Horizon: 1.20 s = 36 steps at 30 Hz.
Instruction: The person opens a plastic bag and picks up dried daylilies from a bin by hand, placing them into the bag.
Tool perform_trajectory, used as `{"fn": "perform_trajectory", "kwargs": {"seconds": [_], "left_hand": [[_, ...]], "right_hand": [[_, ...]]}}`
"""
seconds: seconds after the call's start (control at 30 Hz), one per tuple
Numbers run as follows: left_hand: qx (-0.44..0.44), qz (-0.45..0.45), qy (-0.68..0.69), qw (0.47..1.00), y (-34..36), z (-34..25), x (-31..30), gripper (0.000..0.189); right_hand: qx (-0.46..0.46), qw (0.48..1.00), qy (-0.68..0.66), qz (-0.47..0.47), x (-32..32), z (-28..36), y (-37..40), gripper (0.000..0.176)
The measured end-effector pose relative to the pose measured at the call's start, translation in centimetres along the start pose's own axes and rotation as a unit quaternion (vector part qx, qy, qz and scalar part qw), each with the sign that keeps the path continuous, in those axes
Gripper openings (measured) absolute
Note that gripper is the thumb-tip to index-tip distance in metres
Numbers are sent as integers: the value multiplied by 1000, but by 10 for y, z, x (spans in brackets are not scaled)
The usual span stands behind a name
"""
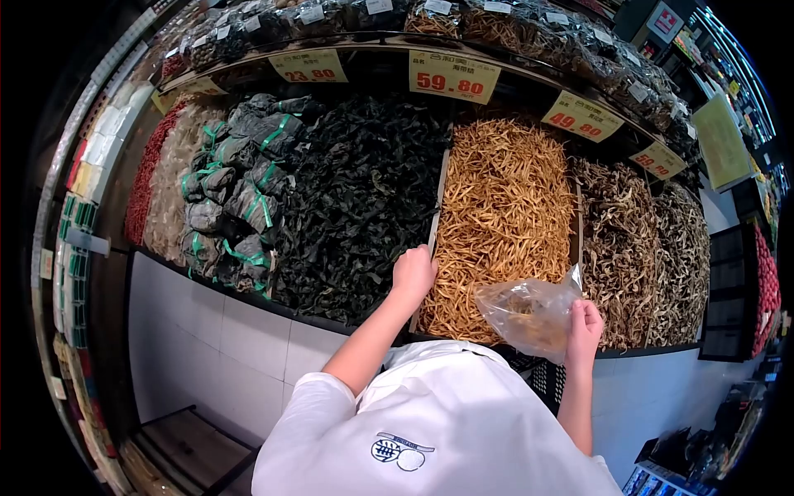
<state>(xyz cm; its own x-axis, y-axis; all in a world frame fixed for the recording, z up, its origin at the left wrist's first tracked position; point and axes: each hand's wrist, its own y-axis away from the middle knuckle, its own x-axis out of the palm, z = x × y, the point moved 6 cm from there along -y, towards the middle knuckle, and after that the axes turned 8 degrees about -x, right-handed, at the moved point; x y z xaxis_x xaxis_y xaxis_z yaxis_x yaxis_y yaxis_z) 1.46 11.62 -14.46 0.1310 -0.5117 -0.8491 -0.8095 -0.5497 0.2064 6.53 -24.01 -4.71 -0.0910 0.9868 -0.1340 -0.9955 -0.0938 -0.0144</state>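
Observation:
My right hand (584,324) pinches the edge of a clear plastic bag (523,318) over the front of a bin of golden dried daylily buds (506,186). A few golden strips show through the bag's film. Closed, with its fingers curled inward, my left hand (413,273) is at the light divider (439,198) between the daylily buds and a heap of dark, leafy dried seaweed (361,182). What its fingers hold, if anything, I cannot tell.
Left of the seaweed lie grey dried bundles tied with green ribbon (258,157). Brown dried strips (616,240) fill the bins on the right. Price cards (453,76) hang along the shelf behind, under packed bags (488,18). A white panel (248,331) fronts the bins.

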Motion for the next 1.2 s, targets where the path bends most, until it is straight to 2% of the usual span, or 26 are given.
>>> {"fn": "perform_trajectory", "kwargs": {"seconds": [0.4,0.5,0.7,0.87,0.97,1.07,1.1,1.17,1.2], "left_hand": [[-12,-15,38,999,2,8,-5,15],[-12,-19,57,998,13,0,-29,17],[10,-33,214,976,31,-23,-95,18],[34,-37,236,970,32,-27,-109,17],[22,12,277,961,32,-25,-94,18],[25,133,362,922,40,-35,-80,16],[29,140,362,921,43,-38,-76,16],[24,192,445,874,50,-46,-66,15],[39,209,449,868,55,-52,-62,14]], "right_hand": [[-2,999,39,1,6,-1,-8,20],[-5,999,39,2,7,1,-8,19],[16,999,44,-3,5,-1,-4,19],[8,999,43,-8,5,-1,0,20],[0,999,47,-17,4,0,3,20],[-9,998,50,-20,4,3,6,19],[-8,998,53,-28,3,4,8,19],[-5,998,52,-26,5,4,11,19],[-17,998,42,-33,7,7,12,19]]}}
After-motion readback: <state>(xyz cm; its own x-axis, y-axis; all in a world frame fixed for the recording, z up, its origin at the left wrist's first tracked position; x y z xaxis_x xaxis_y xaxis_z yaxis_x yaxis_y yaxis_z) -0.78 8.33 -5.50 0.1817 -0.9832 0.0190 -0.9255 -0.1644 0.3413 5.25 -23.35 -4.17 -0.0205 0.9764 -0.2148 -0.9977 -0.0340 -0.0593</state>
